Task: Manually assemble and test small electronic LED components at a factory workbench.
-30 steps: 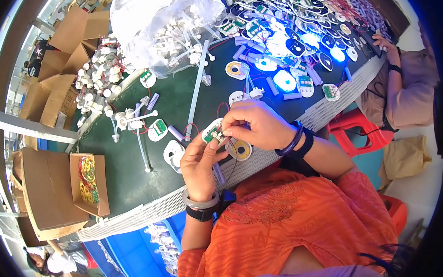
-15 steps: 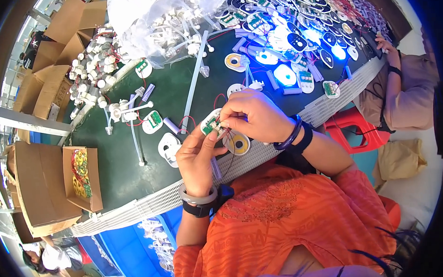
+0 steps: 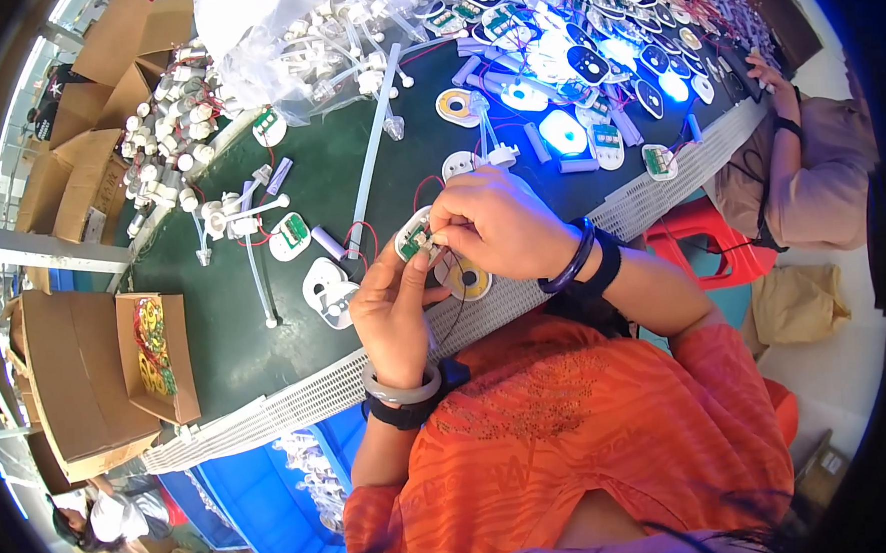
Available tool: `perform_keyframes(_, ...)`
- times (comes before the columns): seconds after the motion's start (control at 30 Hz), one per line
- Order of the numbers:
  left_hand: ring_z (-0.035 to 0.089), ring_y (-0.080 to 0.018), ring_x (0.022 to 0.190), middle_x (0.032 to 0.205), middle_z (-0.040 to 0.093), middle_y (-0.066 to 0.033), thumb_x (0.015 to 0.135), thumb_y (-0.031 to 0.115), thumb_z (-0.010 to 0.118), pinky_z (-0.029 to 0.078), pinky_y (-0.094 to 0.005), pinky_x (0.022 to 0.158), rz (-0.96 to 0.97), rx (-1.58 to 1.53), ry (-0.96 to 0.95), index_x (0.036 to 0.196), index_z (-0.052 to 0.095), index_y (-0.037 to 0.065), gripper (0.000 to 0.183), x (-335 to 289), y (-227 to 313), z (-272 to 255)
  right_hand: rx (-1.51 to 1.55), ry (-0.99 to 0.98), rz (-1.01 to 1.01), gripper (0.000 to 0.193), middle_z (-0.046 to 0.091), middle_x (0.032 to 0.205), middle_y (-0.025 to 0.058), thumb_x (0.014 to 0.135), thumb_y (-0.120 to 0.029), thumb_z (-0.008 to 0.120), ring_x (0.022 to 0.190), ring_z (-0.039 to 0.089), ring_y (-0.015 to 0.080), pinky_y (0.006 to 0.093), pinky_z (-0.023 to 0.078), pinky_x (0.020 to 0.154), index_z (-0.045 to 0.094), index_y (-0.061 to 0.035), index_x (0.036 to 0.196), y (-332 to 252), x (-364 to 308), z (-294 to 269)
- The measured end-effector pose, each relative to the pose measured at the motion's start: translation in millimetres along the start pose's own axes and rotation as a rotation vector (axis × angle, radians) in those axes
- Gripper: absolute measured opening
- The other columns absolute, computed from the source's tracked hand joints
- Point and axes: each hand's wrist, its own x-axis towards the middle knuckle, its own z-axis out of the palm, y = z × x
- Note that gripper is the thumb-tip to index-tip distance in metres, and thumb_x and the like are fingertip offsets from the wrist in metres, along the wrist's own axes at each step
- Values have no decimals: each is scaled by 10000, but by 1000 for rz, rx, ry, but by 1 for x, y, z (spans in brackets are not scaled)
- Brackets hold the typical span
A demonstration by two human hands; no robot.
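Note:
Near the table's front edge, my left hand (image 3: 393,314) grips a white oval cover with a green circuit board (image 3: 414,237) between thumb and fingers. My right hand (image 3: 505,221) bends over the board, its thumb and forefinger pinched against the parts there. What sits in that pinch is too small to make out. Dark thin wires hang below the fingers. Partly behind my hands lies a white oval piece with a yellow ring (image 3: 471,279). Beside my left hand are white oval housings (image 3: 329,290), a purple cylindrical cell (image 3: 328,243) and another cover with a green board (image 3: 289,236).
A lit heap of oval covers (image 3: 586,66) fills the far right. At the back lie a clear plastic bag (image 3: 261,61) and white motor-like parts (image 3: 170,131). An open cardboard box (image 3: 157,362) stands left. Another person's hand (image 3: 768,76) rests at the right edge.
The table and its things have shifted slightly left in view. Both hands stay together at the board, my right fingers still pinched on it.

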Motion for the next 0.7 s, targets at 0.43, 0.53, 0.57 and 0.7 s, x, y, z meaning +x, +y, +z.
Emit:
perform_keyframes(0.43, 667, -116, 849, 1003, 687, -78, 912, 37, 613, 586, -211, 597, 93, 196, 53, 1190, 624, -11, 282, 1, -4, 7, -48, -23, 61, 79, 630, 735, 120, 773, -108, 615, 723, 624, 325, 423, 470, 655, 635, -31, 767, 0, -1, -3)
perform_keyframes(0.53, 667, -122, 861, 1009, 688, -87, 908, 31, 616, 591, -217, 602, 42, 20, 25, 1193, 621, -12, 288, 3, -3, 6, 147, -20, 68, 92, 636, 724, 121, 770, -115, 632, 697, 628, 318, 408, 476, 613, 644, -24, 776, 2, -2, -10)
perform_keyframes(0.57, 667, -123, 864, 1009, 688, -89, 907, 30, 617, 592, -219, 601, 45, -7, 29, 1194, 620, -12, 290, 2, 1, 9, 135, -4, 18, 90, 635, 712, 121, 769, -113, 635, 684, 628, 314, 403, 476, 597, 646, -24, 780, 2, -3, -14)
perform_keyframes(0.7, 665, -122, 869, 1010, 688, -85, 909, 27, 613, 592, -217, 597, 89, -12, 14, 1200, 617, -8, 293, 3, 3, 12, 1, 51, -37, 62, 634, 690, 116, 770, -94, 626, 665, 625, 305, 400, 469, 600, 647, -36, 768, -2, -6, -17)
